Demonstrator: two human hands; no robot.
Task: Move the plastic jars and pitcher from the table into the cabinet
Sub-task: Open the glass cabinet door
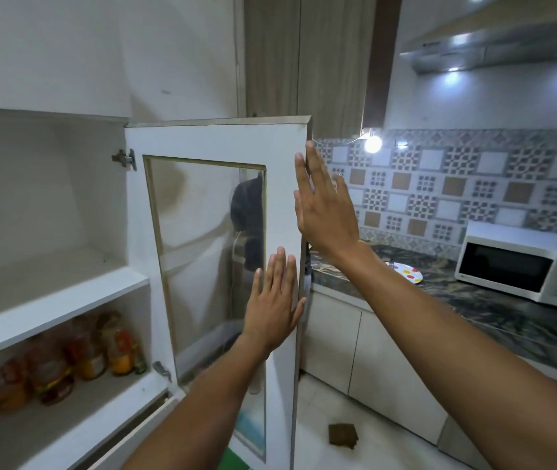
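The white cabinet point(53, 300) on the left stands with its glass-paned door point(216, 140) swung wide. Several plastic jars point(66, 357) with orange and red labels sit on the lower shelf; the upper shelf holds nothing. My left hand point(275, 300) lies flat, fingers spread, against the door's inner face near its free edge. My right hand point(324, 205) is higher, fingers extended, with the fingertips at the door's free edge near the top corner. Neither hand holds anything. No pitcher or table is in view.
A dark marble counter point(474, 300) runs along the right with a white microwave point(521, 262) and a dotted plate point(406, 273). Cream base cabinets point(355, 351) stand beneath it. A small brown object point(343, 435) lies on the white floor. A range hood point(501, 45) hangs above.
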